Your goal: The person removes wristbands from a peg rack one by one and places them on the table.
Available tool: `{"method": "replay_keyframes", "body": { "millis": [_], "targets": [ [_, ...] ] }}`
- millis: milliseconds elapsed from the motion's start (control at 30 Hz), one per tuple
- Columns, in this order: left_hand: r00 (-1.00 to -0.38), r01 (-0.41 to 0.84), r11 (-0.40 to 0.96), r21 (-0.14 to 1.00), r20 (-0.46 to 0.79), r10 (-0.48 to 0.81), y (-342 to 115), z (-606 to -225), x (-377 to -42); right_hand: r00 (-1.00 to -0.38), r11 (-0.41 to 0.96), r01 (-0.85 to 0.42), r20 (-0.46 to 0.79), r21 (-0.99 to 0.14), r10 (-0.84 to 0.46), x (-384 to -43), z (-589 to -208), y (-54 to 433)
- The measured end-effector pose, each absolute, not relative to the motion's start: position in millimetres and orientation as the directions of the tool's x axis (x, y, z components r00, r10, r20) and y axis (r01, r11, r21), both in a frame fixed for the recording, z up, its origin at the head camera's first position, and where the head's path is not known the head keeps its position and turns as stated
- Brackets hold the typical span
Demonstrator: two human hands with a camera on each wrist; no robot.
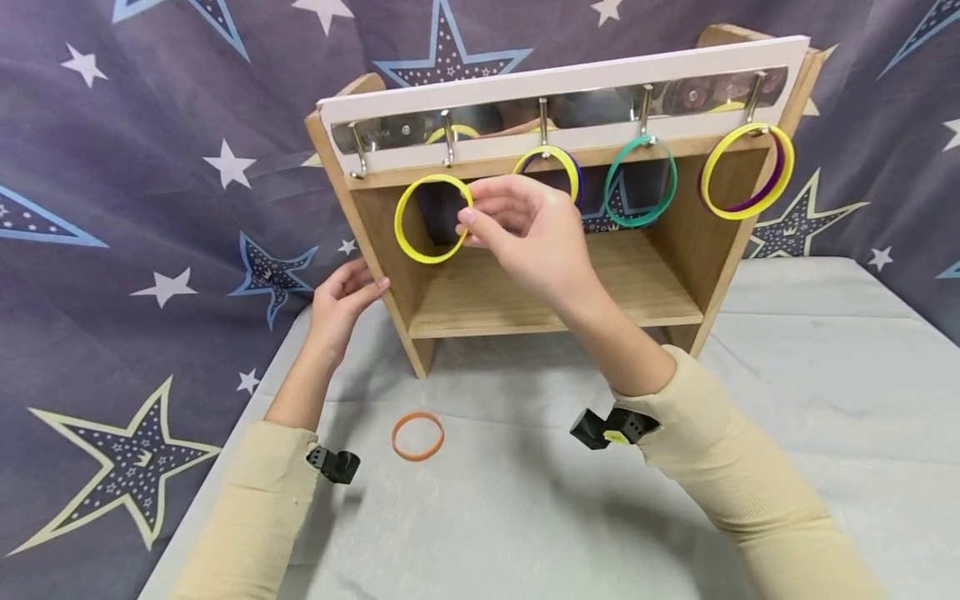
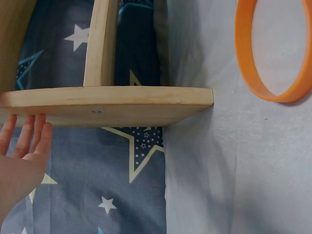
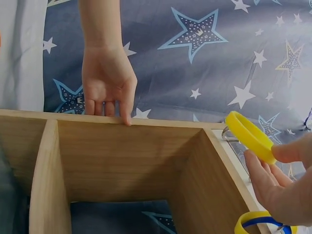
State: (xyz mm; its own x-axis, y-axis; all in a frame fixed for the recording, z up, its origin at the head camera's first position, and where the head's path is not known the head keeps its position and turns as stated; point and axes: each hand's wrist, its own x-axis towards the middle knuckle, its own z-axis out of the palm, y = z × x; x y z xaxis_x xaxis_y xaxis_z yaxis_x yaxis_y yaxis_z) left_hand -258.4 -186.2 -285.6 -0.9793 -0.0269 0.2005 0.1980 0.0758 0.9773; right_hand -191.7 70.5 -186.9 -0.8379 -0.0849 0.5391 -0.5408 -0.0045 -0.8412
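Note:
Between thumb and fingers, my right hand (image 1: 536,237) pinches a yellow wristband (image 1: 401,218) by its right side. In the head view the band hangs in front of the wooden shelf (image 1: 555,283), below the two leftmost hooks (image 1: 359,152). The right wrist view puts the band close by a hook at the rack's end. My left hand (image 1: 337,312) rests its fingers on the outer face of the shelf's left side panel, thumb at the front edge. An orange wristband (image 1: 418,457) lies flat on the table in front of the shelf.
Along the shelf's top runs a white board with a metal hook rack (image 1: 592,108). Yellow and blue bands (image 1: 573,177) hang on the middle hook, a green band (image 1: 672,187) on another, yellow and purple bands (image 1: 712,179) at the far right. A star-patterned cloth (image 1: 172,208) hangs behind.

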Motion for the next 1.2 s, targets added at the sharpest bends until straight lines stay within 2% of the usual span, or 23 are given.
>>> {"method": "replay_keyframes", "body": {
  "millis": [233,833,1200],
  "targets": [
    [-0.979,0.199,0.092,0.976,0.203,-0.029,-186.7,-286.2,-258.9,-0.849,0.021,-0.515,0.507,-0.857,-0.148,-191.0,-200.4,68.7],
    [-0.978,0.205,0.087,0.975,0.207,-0.025,-187.4,-287.4,-258.1,-0.911,0.218,-0.386,0.333,-0.897,-0.242,-189.7,-248.5,60.4],
    [-0.977,0.212,0.059,0.975,0.214,-0.023,-186.8,-287.0,-259.0,-0.930,0.224,-0.311,0.246,-0.924,-0.273,-194.1,-268.4,59.1]
  ]
}}
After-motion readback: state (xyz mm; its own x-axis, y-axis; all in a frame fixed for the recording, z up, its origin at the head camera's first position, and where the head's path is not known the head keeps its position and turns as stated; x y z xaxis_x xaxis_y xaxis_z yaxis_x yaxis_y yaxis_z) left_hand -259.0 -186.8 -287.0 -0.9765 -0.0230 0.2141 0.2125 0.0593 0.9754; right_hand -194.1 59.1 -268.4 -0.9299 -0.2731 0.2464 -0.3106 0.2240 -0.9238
